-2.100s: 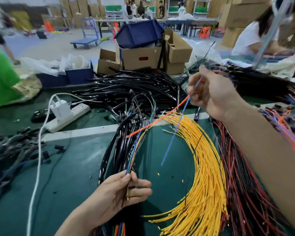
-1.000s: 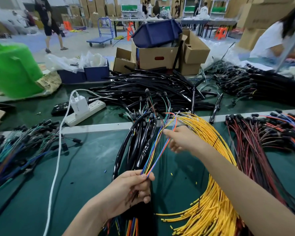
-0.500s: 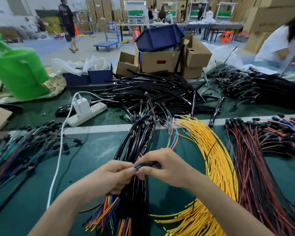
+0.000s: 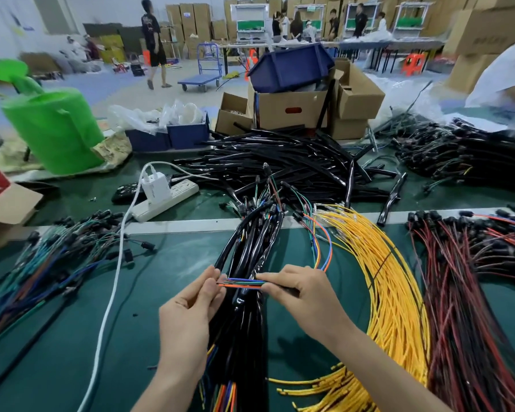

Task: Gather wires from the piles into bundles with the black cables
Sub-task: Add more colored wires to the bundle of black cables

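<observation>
A bundle of black cables [image 4: 247,316] runs down the middle of the green table [image 4: 72,322], with coloured wire ends showing at its near end. Across it stretches a small set of thin coloured wires [image 4: 244,283], orange, blue and green. My left hand [image 4: 191,307] pinches their left end and my right hand [image 4: 301,295] pinches them at the right. From my right hand the wires loop up and back toward the far end of the bundle. A pile of yellow wires [image 4: 387,278] curves just right of my right hand.
Red and black wires [image 4: 470,292] lie at the right, blue-green wires [image 4: 42,263] at the left. A large heap of black cables [image 4: 295,162] fills the far side. A white power strip [image 4: 167,200] with a trailing white cord, cardboard boxes [image 4: 289,110] and a green stool [image 4: 51,126] stand behind.
My right hand brought the coloured wires down from the air to the bundle. Both hands met over the black cables, then drew apart, stretching the wires level across them.
</observation>
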